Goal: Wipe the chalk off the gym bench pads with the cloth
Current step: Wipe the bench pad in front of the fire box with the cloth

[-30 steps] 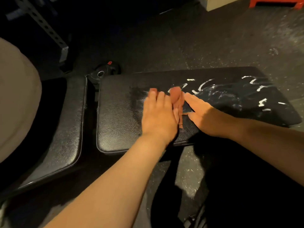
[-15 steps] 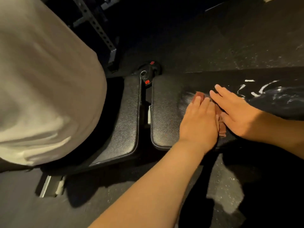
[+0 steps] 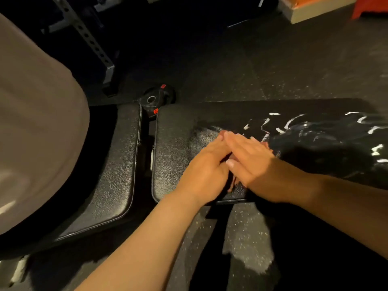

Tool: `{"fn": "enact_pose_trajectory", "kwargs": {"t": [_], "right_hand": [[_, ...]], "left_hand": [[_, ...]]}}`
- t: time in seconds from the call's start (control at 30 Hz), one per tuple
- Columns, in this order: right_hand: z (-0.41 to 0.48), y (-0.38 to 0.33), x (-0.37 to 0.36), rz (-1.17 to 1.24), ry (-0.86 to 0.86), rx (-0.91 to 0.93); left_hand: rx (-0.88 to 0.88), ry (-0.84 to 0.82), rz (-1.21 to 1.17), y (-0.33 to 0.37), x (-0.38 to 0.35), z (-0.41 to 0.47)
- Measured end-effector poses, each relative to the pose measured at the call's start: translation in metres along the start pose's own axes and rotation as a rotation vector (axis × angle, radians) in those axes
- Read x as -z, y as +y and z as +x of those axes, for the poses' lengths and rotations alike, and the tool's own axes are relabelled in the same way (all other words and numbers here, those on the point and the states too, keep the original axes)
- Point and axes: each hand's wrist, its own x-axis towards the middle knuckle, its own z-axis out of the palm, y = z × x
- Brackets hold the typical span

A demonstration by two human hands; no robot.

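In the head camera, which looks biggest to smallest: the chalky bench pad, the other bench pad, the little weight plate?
Chalky bench pad, largest.
Other bench pad, second, partly hidden on its left.
Weight plate, smallest, though it lies farther away.

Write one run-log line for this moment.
left hand: flat, pressing cloth | right hand: flat, overlapping left hand | cloth: on pad, mostly hidden | chalk: streaks on pad, right of hands

place: gym | black padded bench pad streaked with white chalk | second pad just left of it | perforated steel rack upright beyond, to the left | black disc with centre hole at its far-left corner | speckled rubber floor around it
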Motion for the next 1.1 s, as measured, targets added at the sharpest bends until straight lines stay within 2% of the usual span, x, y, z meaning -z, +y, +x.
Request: {"fn": "enact_pose_trajectory", "kwargs": {"t": [0.17, 0.3, 0.37, 0.43, 0.5, 0.57, 0.67, 0.7, 0.8, 0.87, 0.97, 1.03, 1.1], "right_hand": [[0.025, 0.017, 0.003, -0.251, -0.124, 0.033], [0.061, 0.030, 0.011, -0.197, -0.051, -0.291], [0.063, 0.012, 0.006, -0.195, 0.006, -0.233], [0.047, -0.004, 0.003, -0.131, 0.008, -0.046], [0.033, 0.005, 0.004, -0.101, -0.062, 0.054], [0.037, 0.026, 0.009, -0.113, -0.094, -0.001], [0.050, 0.031, 0.011, -0.133, -0.018, -0.240], [0.052, 0.024, 0.008, -0.119, -0.012, -0.262], [0.030, 0.014, 0.000, -0.080, -0.026, -0.061], [0.011, 0.041, 0.008, -0.068, 0.002, -0.007], [0.006, 0.082, 0.023, -0.080, 0.095, -0.239], [0.013, 0.082, 0.021, -0.134, 0.143, -0.400], [0.013, 0.068, 0.012, -0.132, 0.118, -0.364]], "left_hand": [[0.077, 0.200, 0.184, -0.002, 0.004, 0.005], [0.156, 0.369, 0.217, -0.006, -0.001, 0.006], [0.178, 0.397, 0.226, -0.005, -0.001, 0.006], [0.166, 0.370, 0.248, -0.004, -0.002, 0.007], [0.126, 0.320, 0.282, -0.003, -0.004, 0.007], [0.078, 0.271, 0.365, -0.003, -0.007, 0.008], [0.065, 0.252, 0.447, -0.001, -0.012, 0.011], [0.074, 0.256, 0.432, 0.001, -0.013, 0.013], [0.073, 0.239, 0.386, 0.009, -0.023, 0.020], [0.047, 0.189, 0.394, 0.017, -0.035, 0.023], [0.005, 0.118, 0.416, 0.028, -0.054, 0.027], [0.001, 0.108, 0.399, 0.032, -0.062, 0.031], [-0.004, 0.138, 0.352, 0.036, -0.065, 0.032]]}}
